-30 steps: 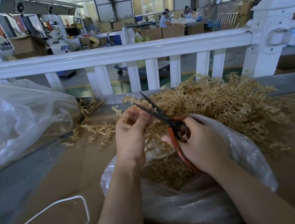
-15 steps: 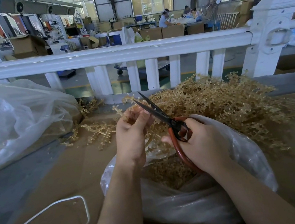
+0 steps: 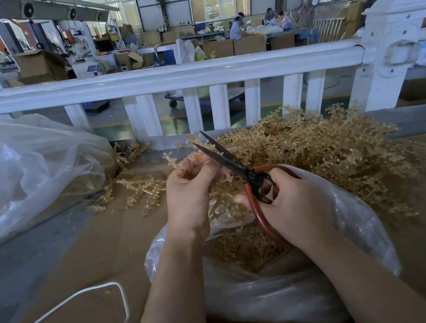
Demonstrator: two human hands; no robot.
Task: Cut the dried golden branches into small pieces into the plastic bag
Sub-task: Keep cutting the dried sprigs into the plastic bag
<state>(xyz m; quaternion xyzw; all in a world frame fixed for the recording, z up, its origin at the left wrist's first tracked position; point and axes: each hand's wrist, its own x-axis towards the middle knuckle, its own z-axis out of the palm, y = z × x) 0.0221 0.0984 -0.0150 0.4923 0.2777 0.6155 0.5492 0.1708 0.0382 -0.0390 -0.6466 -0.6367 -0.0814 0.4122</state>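
Observation:
A heap of dried golden branches (image 3: 325, 151) lies on the cardboard-covered table behind a clear plastic bag (image 3: 270, 292). Cut golden pieces (image 3: 240, 247) fill the bag's open mouth. My left hand (image 3: 189, 193) grips a golden sprig (image 3: 220, 196) above the bag. My right hand (image 3: 296, 209) holds red-handled scissors (image 3: 249, 183), fingers through the loops. The dark blades are parted, and their points reach up past my left fingertips.
A large clear bag (image 3: 16, 171) bulges at the left. Loose sprigs (image 3: 140, 190) lie between it and my hands. A white cord (image 3: 88, 297) loops over the cardboard at the lower left. A white railing (image 3: 153, 78) runs behind the table.
The scissor blades have narrowed slightly beside my left fingertips. Both hands stay in nearly the same place above the bag.

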